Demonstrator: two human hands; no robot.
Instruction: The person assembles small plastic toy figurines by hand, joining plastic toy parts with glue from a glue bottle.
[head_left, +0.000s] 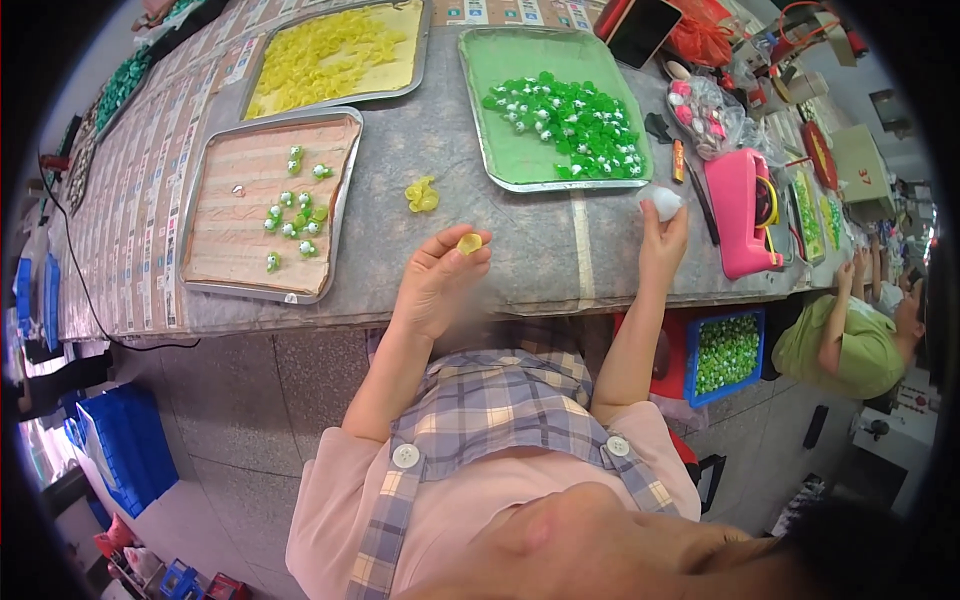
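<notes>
My left hand [437,272] pinches a small translucent yellow cup-shaped piece [470,243] between thumb and fingers, just above the near part of the table. Farther right, my right hand [662,245] grips a white, rounded, translucent object [664,203]; its exact kind is hard to tell, as the fingers cover part of it. A little heap of yellow pieces [422,195] lies on the table beyond my left hand. Beyond and between the hands is a green-lined tray [500,75] with many green pieces [570,125] bearing white eye-like balls.
At left sits a pink-lined tray [215,215] with several green-and-white figures [295,222]. Behind it, another tray [405,85] holds yellow pieces. A pink tape dispenser-like stand [735,215] and an orange tube [678,160] lie at right. Another person [850,335] works farther right.
</notes>
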